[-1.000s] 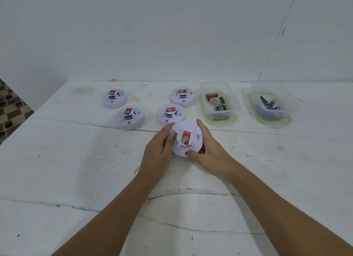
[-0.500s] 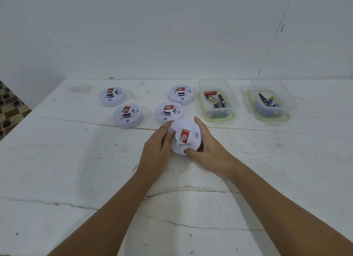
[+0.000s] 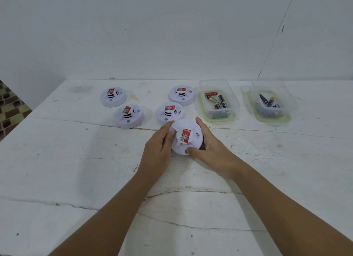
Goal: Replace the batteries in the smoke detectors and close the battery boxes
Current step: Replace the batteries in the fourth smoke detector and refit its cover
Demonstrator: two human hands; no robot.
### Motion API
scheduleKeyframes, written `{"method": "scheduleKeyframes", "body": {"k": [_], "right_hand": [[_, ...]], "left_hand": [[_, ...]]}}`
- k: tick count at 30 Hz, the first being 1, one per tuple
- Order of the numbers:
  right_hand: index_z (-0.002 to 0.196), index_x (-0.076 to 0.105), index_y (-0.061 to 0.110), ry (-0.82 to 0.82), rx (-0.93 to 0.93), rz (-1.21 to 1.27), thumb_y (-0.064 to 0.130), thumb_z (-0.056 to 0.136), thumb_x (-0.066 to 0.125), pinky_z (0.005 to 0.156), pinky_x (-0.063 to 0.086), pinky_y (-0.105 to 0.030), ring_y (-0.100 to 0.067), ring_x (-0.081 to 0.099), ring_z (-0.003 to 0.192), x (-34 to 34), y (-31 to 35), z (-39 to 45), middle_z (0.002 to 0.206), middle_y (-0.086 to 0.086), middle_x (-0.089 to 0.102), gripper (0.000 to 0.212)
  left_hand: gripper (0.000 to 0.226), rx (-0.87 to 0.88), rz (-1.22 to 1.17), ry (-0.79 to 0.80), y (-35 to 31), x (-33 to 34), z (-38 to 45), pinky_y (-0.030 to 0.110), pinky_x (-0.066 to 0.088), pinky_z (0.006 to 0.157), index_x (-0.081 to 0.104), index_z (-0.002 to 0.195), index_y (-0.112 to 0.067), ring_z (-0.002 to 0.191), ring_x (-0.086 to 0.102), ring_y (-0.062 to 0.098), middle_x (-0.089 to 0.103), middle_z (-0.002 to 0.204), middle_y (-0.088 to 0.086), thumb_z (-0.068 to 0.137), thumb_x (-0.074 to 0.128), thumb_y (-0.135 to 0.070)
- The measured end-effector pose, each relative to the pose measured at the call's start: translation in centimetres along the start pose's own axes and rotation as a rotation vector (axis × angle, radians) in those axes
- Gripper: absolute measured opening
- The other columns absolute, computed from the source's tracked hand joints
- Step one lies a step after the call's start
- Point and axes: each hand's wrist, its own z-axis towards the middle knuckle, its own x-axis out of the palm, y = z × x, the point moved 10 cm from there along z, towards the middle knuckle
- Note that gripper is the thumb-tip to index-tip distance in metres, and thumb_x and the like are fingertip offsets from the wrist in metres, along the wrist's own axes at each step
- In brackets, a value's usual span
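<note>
Both hands grasp one smoke detector [image 3: 186,137] at frame center.
Left hand [image 3: 158,152] and right hand [image 3: 212,150] curl round its sides above the white surface [image 3: 76,169].

Cracked white table [image 3: 76,169] against plain white wall [image 3: 152,36] (brick-patterned floor [image 3: 11,110] leftward)

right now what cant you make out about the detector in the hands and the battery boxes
Head view only:
- Held smoke detector: underside and battery compartment face away, and left hand and right hand cover its sides.
- Left box and right box: battery labels too small, cloudy walls blur the lower contents.
</note>
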Motion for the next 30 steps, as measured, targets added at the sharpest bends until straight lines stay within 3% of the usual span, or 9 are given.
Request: {"method": "scheduleKeyframes", "body": {"k": [16, 25, 30], "right_hand": [[0.165, 0.005, 0.041, 0.010, -0.026, -0.051, 0.013, 0.094, 0.073, 0.111, 0.051, -0.037, 0.002, 0.060, 0.123, 0.16, 0.18, 0.14, 0.139, 0.031, 0.051, 0.102], [0.164, 0.005, 0.043, 0.006, -0.021, -0.036, 0.013, 0.093, 0.072, 0.109, 0.052, -0.035, 0.001, 0.061, 0.123, 0.18, 0.11, 0.13, 0.139, 0.029, 0.052, 0.102], [0.165, 0.003, 0.041, 0.021, -0.029, -0.058, 0.013, 0.094, 0.072, 0.108, 0.052, -0.032, 0.001, 0.059, 0.124, 0.31, 0.32, 0.06, 0.139, 0.031, 0.050, 0.103]], "left_hand": [[0.037, -0.001, -0.015, 0.010, -0.07, 0.01, -0.06, 0.040, 0.059, 0.096, 0.055, 0.145, -0.038, 0.116, 0.063, 0.001, 0.068, 0.127, -0.019, 0.111, 0.041, -0.041], [0.038, 0.008, 0.012, -0.001, -0.28, -0.06, -0.03, 0.020, 0.053, 0.093, 0.056, 0.144, -0.036, 0.114, 0.061, -0.003, 0.068, 0.128, -0.020, 0.111, 0.040, -0.042], [0.039, 0.014, 0.017, 0.005, -0.08, 0.04, 0.07, 0.026, 0.055, 0.095, 0.055, 0.146, -0.035, 0.118, 0.061, -0.001, 0.067, 0.131, -0.017, 0.111, 0.040, -0.041]]}}
